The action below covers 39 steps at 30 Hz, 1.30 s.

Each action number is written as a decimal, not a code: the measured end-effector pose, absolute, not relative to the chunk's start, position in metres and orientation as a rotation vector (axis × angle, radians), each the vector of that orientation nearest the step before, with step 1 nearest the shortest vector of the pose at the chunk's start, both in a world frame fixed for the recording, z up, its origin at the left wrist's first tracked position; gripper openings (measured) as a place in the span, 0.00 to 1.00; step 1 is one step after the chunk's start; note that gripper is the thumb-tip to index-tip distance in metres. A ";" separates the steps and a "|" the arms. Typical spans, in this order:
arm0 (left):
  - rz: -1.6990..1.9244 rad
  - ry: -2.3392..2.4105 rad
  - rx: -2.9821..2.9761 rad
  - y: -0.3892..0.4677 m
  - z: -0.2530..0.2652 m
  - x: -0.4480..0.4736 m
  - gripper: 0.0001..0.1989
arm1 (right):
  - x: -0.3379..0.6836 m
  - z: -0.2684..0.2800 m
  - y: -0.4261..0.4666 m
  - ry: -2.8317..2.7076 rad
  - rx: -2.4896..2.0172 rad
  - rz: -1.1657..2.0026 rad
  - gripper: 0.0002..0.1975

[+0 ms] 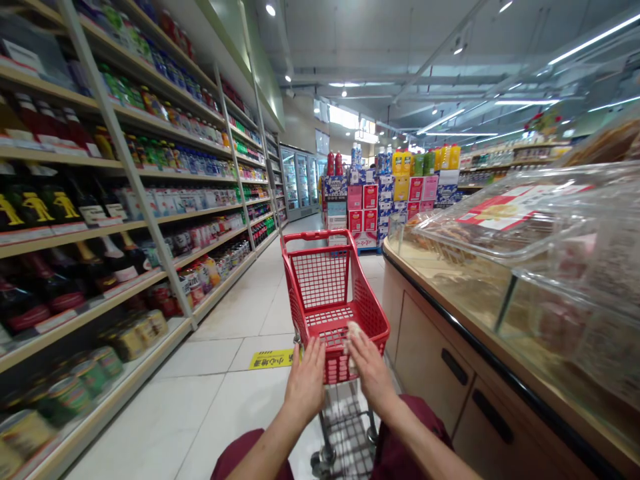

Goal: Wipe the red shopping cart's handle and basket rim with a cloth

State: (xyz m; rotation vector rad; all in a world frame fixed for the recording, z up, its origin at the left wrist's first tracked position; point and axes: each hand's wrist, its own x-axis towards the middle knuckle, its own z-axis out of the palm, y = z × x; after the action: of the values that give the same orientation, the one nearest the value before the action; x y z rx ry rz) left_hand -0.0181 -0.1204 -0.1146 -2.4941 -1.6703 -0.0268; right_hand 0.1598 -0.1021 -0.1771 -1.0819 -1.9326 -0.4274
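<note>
In front of me stands a red plastic shopping cart (320, 277) on a wheeled metal frame, its basket bare inside. My left hand (307, 377) rests at the near rim of the basket, fingers stretched out and together, with nothing seen in it. My right hand (369, 367) is at the near right part of the same rim. A crumpled whitish cloth (355, 330) shows beyond and beside its fingers, held against the cart. The undersides of both hands are hidden.
Drink shelves (175, 167) line the left side. A wooden counter (435, 320) with clear food packs (515, 207) runs close along the right. Stacked drink cartons (363, 207) stand ahead. A yellow floor sign (273, 360) lies left of the cart.
</note>
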 end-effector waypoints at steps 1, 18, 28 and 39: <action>-0.023 -1.664 -2.508 -0.120 -0.115 -0.019 0.32 | 0.164 -0.176 -0.100 -1.857 -1.158 -0.425 0.24; 0.007 -1.636 -2.552 -0.102 -0.093 -0.030 0.28 | 0.210 -0.192 -0.087 -1.781 -1.328 -0.328 0.29; 0.083 -1.691 -2.590 -0.119 -0.073 -0.008 0.29 | 0.220 -0.210 -0.050 -1.795 -1.244 -0.397 0.26; -0.058 -1.622 -2.659 -0.094 -0.076 -0.006 0.33 | 0.238 -0.173 -0.063 -1.898 -1.229 -0.149 0.23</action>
State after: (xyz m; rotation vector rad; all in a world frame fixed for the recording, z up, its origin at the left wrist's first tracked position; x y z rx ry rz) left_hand -0.0059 -0.0936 -0.0759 -2.6590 -1.6222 -0.0575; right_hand 0.2381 -0.0627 -0.1729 -1.2285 -1.8981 -0.1495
